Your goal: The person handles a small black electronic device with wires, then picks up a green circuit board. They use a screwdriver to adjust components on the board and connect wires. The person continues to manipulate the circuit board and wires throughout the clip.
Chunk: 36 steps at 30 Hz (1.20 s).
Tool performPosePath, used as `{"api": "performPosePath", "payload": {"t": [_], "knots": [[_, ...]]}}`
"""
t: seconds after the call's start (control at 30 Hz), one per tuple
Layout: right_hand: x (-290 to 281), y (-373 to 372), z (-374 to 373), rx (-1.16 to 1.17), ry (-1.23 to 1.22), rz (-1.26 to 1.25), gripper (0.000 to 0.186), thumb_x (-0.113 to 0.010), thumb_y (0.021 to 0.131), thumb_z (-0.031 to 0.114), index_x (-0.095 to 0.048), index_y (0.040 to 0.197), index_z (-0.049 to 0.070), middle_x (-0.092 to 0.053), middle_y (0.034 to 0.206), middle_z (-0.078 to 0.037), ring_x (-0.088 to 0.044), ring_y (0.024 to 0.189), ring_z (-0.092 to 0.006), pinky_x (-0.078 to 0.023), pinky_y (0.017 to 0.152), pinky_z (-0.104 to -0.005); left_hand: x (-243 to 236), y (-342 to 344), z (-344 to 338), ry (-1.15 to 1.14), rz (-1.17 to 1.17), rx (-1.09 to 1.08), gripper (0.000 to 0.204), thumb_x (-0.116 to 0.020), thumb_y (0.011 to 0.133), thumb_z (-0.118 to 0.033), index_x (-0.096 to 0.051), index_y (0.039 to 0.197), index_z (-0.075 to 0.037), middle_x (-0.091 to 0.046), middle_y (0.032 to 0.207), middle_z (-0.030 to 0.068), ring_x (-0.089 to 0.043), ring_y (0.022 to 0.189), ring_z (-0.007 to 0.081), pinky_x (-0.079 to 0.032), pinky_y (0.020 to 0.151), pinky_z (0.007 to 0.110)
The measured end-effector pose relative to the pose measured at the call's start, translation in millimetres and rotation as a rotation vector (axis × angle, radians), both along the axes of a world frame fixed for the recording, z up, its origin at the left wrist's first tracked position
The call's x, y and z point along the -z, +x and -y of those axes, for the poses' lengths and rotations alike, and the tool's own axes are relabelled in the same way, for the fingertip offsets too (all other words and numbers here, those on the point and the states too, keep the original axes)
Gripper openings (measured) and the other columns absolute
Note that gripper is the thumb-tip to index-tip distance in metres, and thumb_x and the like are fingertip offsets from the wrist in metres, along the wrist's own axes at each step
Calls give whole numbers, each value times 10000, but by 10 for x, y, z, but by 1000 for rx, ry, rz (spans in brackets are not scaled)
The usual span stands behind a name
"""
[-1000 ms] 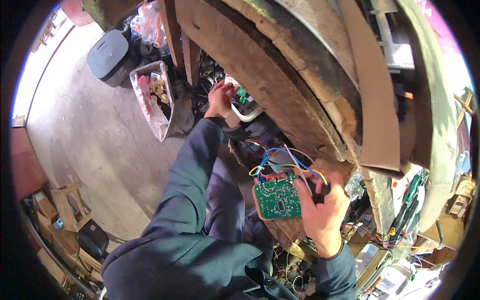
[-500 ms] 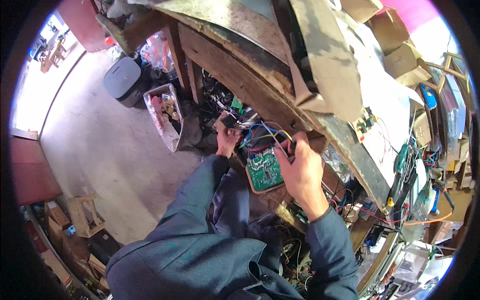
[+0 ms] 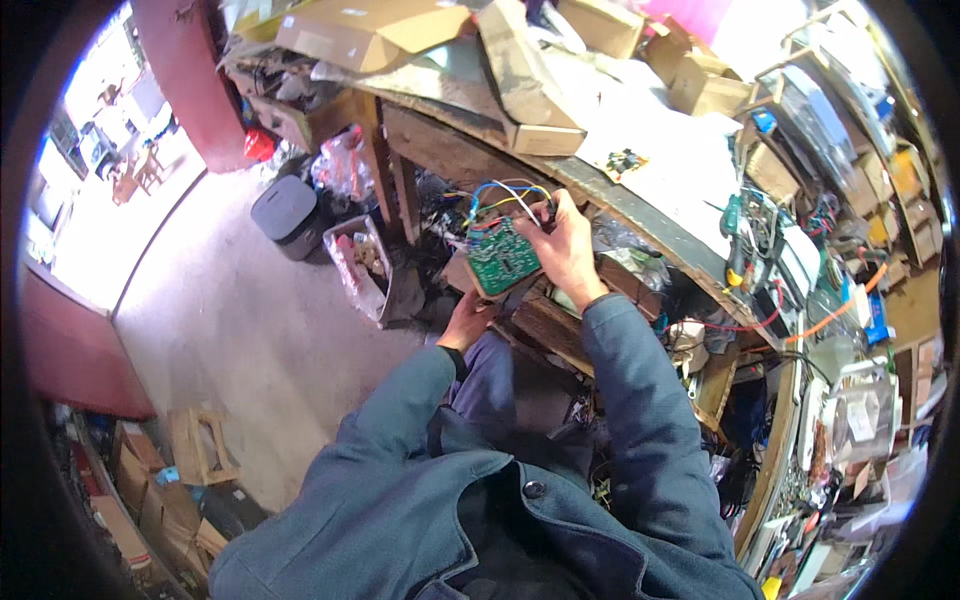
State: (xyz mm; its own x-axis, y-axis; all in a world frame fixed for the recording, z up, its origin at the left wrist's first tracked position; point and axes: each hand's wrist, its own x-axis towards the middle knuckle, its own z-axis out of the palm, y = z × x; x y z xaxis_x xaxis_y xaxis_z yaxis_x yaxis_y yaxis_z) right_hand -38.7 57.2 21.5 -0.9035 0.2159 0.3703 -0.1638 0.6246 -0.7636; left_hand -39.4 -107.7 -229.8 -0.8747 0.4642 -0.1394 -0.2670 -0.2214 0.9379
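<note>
A green circuit board [image 3: 496, 262] on a tan backing, with blue, yellow, white and red wires [image 3: 490, 193] at its top, is in my right hand [image 3: 565, 245], whose fingers are closed on its right edge and the wires. My left hand [image 3: 468, 322] is just below the board's lower left corner with its fingers curled; what they grip is partly hidden under the board and I cannot make it out. Behind the board is the dark space under a wooden workbench [image 3: 440, 130], with tangled parts in it.
The bench top holds cardboard boxes [image 3: 700, 85], a cut carton [image 3: 530, 135], cables and tools. A lined bin [image 3: 400, 300] and a grey container [image 3: 285, 220] stand on the floor [image 3: 230, 330] to the left. A crowded shelf [image 3: 860, 420] is at the right.
My view has swung up to show more of the bench top. My left hand has come back from under the bench to below the board. The board sits higher in view.
</note>
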Motion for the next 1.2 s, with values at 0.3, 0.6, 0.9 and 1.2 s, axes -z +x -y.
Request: {"api": "performPosePath", "payload": {"t": [0.3,0.6,0.9,1.2], "knots": [[-826,697,364,-279,-767,-440,381,-761,910,-90,-428,916,92,-739,961,-106,-675,892,-114,-567,810,-281,-648,-24,-20,-421,-586,-68,460,-723,947,-132,-620,1372,11,-703,1210,120,-709,971,182,-565,848,357],[-1872,1338,-630,-213,-767,-896,303,-759,925,-58,-541,868,144,-746,951,-74,-712,857,-152,-589,775,-297,-862,-375,440,-625,-919,-136,235,-674,968,-236,-737,1089,-45,-725,1009,219,-698,990,425,-547,851,481],[-2008,2106,-1861,-57,-815,-948,101,-736,961,-20,-677,891,22,-758,909,-132,-780,823,-219,-675,701,-362,-1592,-509,860,-280,-311,244,197,-679,1032,-201,-759,1054,-22,-777,936,49,-665,705,85,-562,682,253],[-1391,2064,-1535,265,-719,-900,368,-806,894,-55,-498,845,141,-739,917,-110,-741,876,-189,-624,786,-328,-2437,-235,348,90,-154,367,249,-640,1065,-195,-698,1169,24,-754,969,98,-675,698,93,-592,643,270]]}}
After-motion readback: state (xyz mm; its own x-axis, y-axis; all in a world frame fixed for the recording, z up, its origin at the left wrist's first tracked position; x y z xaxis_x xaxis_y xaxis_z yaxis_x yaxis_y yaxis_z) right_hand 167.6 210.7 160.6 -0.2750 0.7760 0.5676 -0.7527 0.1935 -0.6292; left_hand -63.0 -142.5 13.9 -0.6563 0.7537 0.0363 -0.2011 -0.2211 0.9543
